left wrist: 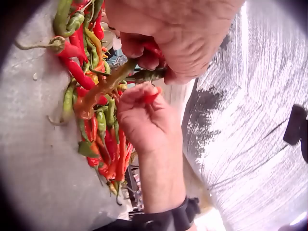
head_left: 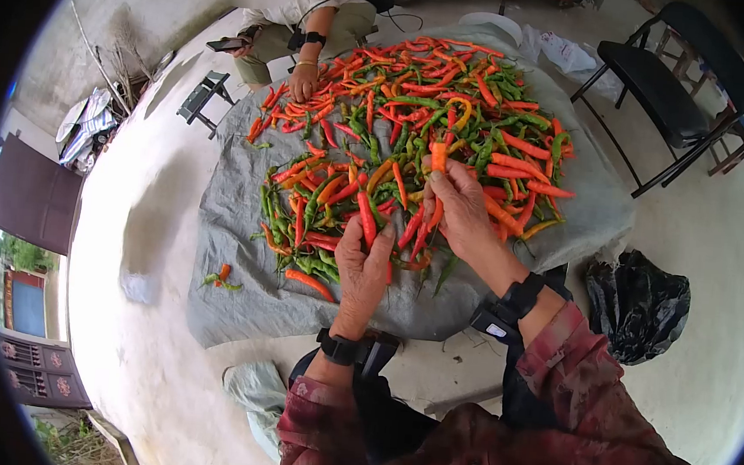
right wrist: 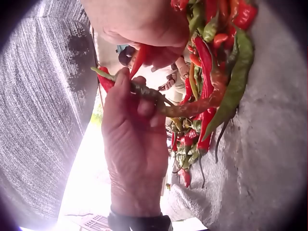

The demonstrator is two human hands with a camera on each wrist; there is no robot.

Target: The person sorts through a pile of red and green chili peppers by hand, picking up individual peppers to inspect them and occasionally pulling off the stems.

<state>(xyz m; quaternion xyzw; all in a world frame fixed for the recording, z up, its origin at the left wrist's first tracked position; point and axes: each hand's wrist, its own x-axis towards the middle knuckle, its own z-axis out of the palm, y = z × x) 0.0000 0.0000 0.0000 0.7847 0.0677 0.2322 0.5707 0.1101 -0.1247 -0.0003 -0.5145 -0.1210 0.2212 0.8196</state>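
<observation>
A heap of red, orange and green chili peppers (head_left: 418, 96) covers the grey cloth (head_left: 234, 213). At its near edge my left hand (head_left: 362, 271) grips a small bunch of chilies, with a red chili (head_left: 366, 216) standing out past the fingers. The right wrist view shows a green chili (right wrist: 150, 93) and a mottled orange-brown chili (right wrist: 187, 110) in that same hand. Just right of it, my right hand (head_left: 463, 212) pinches an orange-red chili (head_left: 439, 156) between thumb and fingers. Its red tip (right wrist: 139, 61) points toward the left hand.
Across the heap, another person's hand (head_left: 303, 82) rests among the chilies. A few loose chilies (head_left: 222, 278) lie on the cloth at left. A black plastic bag (head_left: 637, 306) and a black folding chair (head_left: 663, 89) stand at right, a small stool (head_left: 205, 95) at upper left.
</observation>
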